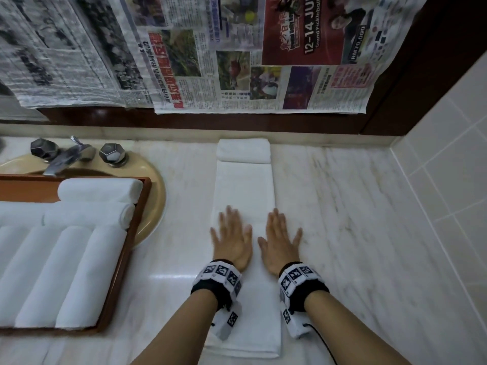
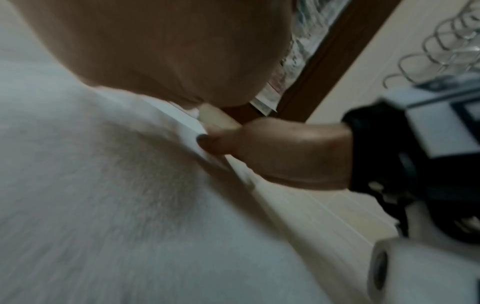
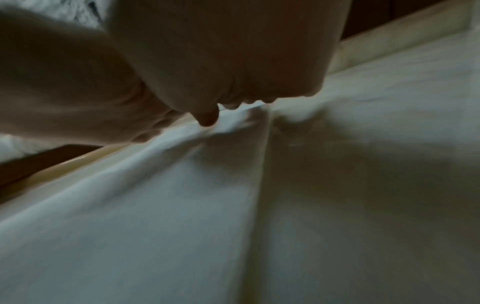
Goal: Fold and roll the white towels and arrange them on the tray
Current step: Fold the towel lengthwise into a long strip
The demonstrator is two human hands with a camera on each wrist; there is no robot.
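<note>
Marble runs the length of the surface [image 1: 342,206] in front of you, with newspaper [image 1: 237,61] taped up behind it and a beige basin [image 1: 155,196] with a chrome tap [image 1: 66,154] off to your left.

You have the towel [image 1: 245,185] folded into a long narrow strip that runs straight away from you, its far end already turned over into a short thick fold [image 1: 243,151] near the back edge. That layout makes sense: a strip of even width rolls into a cylinder to match the rest. Your left hand [image 1: 232,238] and right hand [image 1: 280,241] lie side by side on its middle, palms down, fingers straight and spread, gripping nothing. You seem to be pressing the layers flat so that no air or crease gets rolled in. The left hand is blurred in the head view, so it is probably sliding, though I cannot be sure. From the left wrist view, your right thumb [image 2: 207,144] sits at the strip's right edge, most likely keeping that edge in line.

The cloth is plain white terry, soft and thick, its long edges fairly straight and its near end square to you.

On your left the wooden tray [image 1: 126,259] rests over the basin and holds the rolled towels [image 1: 71,275]: four side by side at the front, more laid crosswise behind. The tray looks nearly full, so this strip is likely among the last, and it sits close enough for a short carry.
</note>
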